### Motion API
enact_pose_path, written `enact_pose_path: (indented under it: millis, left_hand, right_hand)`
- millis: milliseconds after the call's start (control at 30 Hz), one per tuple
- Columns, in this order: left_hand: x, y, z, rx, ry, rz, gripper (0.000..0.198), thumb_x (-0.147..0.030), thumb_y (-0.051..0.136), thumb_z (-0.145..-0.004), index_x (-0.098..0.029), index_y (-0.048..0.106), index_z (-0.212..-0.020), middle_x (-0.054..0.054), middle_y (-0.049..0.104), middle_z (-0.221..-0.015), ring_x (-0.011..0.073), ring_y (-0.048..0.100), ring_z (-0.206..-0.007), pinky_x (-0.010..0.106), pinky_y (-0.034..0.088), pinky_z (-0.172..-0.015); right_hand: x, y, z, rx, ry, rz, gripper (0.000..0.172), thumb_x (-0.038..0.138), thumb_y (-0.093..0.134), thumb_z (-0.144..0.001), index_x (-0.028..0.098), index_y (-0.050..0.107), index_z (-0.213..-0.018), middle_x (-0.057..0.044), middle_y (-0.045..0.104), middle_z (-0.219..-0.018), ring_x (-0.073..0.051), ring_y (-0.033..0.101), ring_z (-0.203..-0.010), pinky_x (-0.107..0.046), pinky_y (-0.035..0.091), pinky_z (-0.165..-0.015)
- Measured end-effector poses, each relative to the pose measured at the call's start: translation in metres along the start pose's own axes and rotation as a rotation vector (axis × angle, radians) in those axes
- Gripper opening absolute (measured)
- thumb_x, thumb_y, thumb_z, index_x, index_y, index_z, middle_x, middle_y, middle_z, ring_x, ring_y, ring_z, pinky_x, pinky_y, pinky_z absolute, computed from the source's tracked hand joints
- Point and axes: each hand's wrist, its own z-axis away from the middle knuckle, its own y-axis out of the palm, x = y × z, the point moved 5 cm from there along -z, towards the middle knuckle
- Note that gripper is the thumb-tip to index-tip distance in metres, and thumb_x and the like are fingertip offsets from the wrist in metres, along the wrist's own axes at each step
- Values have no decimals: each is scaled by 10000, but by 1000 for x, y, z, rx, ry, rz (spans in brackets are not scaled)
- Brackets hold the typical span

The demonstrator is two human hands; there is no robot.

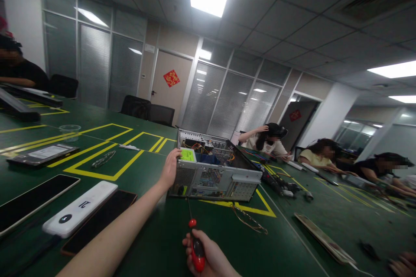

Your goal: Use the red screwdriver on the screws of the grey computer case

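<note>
An open computer case (211, 181) lies on its side on the green table, with its rear panel towards me. A box with a bright green label, apparently the power supply (189, 155), sits in its left end, among coloured wires. My left hand (170, 168) grips the case's left end, fingertips bent over the upper edge beside the label. Below the case, my right hand (203, 251) is wrapped round the red and black handle of a screwdriver (197, 251). Its thin shaft points up at the lower left of the rear panel; I cannot tell whether the tip touches.
On the left lie a hard drive (43, 154), a white device marked 21 (81, 207), two dark phones and a clear cup (69, 132). Thin wires (248, 220) lie before the case. Another phone (325, 238) is at right. Several people work around the table.
</note>
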Motion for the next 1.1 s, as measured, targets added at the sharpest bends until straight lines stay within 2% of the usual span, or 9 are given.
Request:
enact_pose_path:
  millis: [133,233,333,400,533,667,767,900,1100]
  left_hand:
    - [0,-1,0,10,-2,4,505,-537,227,-1027,-226,624,-1023,107,655,-1278,235,554,-1306,453,404,-1172]
    - [0,-1,-1,12,-3,6,513,-545,224,-1026,-227,627,-1024,106,657,-1273,236,554,-1306,455,397,-1179]
    - [2,0,-1,9,-13,3,510,-536,222,-1029,-226,627,-1026,105,655,-1278,235,551,-1311,458,392,-1182]
    - [3,0,0,7,-17,3,510,-538,222,-1029,-225,626,-1028,105,652,-1283,233,548,-1314,457,388,-1184]
    - [4,0,0,13,-18,6,521,-554,219,-1026,-225,623,-1035,107,649,-1285,234,533,-1328,464,370,-1195]
    - [3,0,0,12,-22,4,515,-551,219,-1026,-228,620,-1034,107,650,-1283,234,538,-1322,463,374,-1192]
    - [3,0,0,2,-25,2,501,-530,219,-1030,-227,618,-1024,105,653,-1275,234,542,-1318,462,378,-1190]
    - [2,1,0,-3,-17,9,478,-502,227,-1031,-227,618,-1027,103,654,-1272,234,545,-1310,459,384,-1183]
    - [3,1,0,-1,-2,-2,486,-510,226,-1030,-222,617,-1025,110,655,-1272,233,544,-1309,457,377,-1182]
  right_hand:
    - [1,2,1,8,-11,20,385,354,351,-1069,142,616,-887,-9,642,-629,-71,554,-438,-166,474,-474]
    - [0,-1,-1,22,29,62,348,393,378,-1054,168,603,-912,5,623,-621,-69,504,-403,-140,389,-401]
    - [0,-5,-4,46,47,70,206,362,571,-973,186,568,-865,27,588,-605,-52,428,-371,-105,271,-353]
    - [0,-8,-6,57,29,65,184,305,676,-905,194,544,-841,31,594,-616,-40,404,-370,-93,249,-355]
    - [-2,-9,-7,35,-3,30,173,260,656,-918,183,553,-802,15,594,-589,-38,425,-384,-89,300,-382]
    - [-1,-6,-6,1,-14,-13,302,302,523,-997,152,596,-745,-9,575,-543,-62,526,-436,-117,427,-458]
    - [-1,-4,-4,6,-4,-44,332,336,491,-1012,147,631,-778,-18,617,-594,-74,563,-457,-143,456,-470]
    - [0,-2,-2,59,24,-37,334,372,485,-1010,143,651,-832,-15,616,-615,-72,536,-438,-122,363,-395]
    - [3,-6,-2,49,-26,-16,258,314,618,-955,146,605,-759,9,582,-597,-23,399,-381,-81,234,-340]
